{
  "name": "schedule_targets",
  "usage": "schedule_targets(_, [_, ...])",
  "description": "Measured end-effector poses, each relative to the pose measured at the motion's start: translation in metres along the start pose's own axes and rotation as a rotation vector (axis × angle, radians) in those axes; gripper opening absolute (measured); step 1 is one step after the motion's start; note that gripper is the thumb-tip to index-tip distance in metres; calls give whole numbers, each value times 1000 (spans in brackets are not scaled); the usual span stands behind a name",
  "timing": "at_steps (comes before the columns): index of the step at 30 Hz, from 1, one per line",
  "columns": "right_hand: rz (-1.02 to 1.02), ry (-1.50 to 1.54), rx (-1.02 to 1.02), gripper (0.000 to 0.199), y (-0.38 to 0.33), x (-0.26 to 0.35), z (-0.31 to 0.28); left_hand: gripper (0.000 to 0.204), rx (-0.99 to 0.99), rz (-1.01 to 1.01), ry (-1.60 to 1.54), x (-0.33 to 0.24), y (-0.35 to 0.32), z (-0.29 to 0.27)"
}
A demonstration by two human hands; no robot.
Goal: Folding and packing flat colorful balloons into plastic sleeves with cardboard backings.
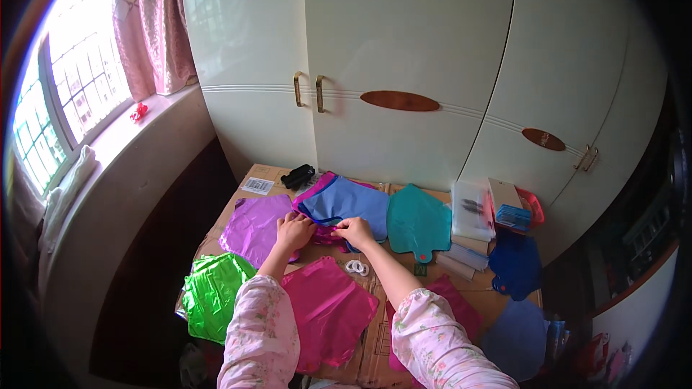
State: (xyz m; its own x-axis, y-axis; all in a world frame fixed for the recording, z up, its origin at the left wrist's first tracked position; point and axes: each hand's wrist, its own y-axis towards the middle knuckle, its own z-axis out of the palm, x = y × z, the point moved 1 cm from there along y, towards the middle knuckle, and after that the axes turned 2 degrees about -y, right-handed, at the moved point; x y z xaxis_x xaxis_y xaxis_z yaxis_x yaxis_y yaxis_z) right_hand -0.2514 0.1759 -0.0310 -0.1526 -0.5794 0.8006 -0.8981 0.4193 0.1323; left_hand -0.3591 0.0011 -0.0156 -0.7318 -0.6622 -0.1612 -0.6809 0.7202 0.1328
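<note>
Lower centre of the frame: a magenta foil sheet [328, 313] is lying on the cardboard-covered desk [373, 338], white rings [356, 268] resting beside its upper right edge. Centre: my right hand [355, 232] is pinching crumpled magenta foil [324, 236] between nearly closed fingers; my left hand [294, 232] is curling down at the foil's left, its grip not showing clearly. Just beyond, a blue foil sheet [349, 205] is lying below the white cabinet doors [404, 36].

Pale glossy wardrobe [404, 36], golden handles [318, 94]; bright barred window [85, 43], pink curtain [160, 21].
</note>
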Motion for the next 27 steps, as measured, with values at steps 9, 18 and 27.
schedule_targets(9, [10, 31, -11, 29, 1, -2, 4, 34, -307, 41, -13, 11, 4, -6])
schedule_targets(18, [40, 80, 15, 31, -5, 4, -2, 20, -139, 392, 40, -30, -15, -31])
schedule_targets(27, [28, 116, -6, 27, 2, -3, -1, 63, -33, -120, 103, -8, 3, -10])
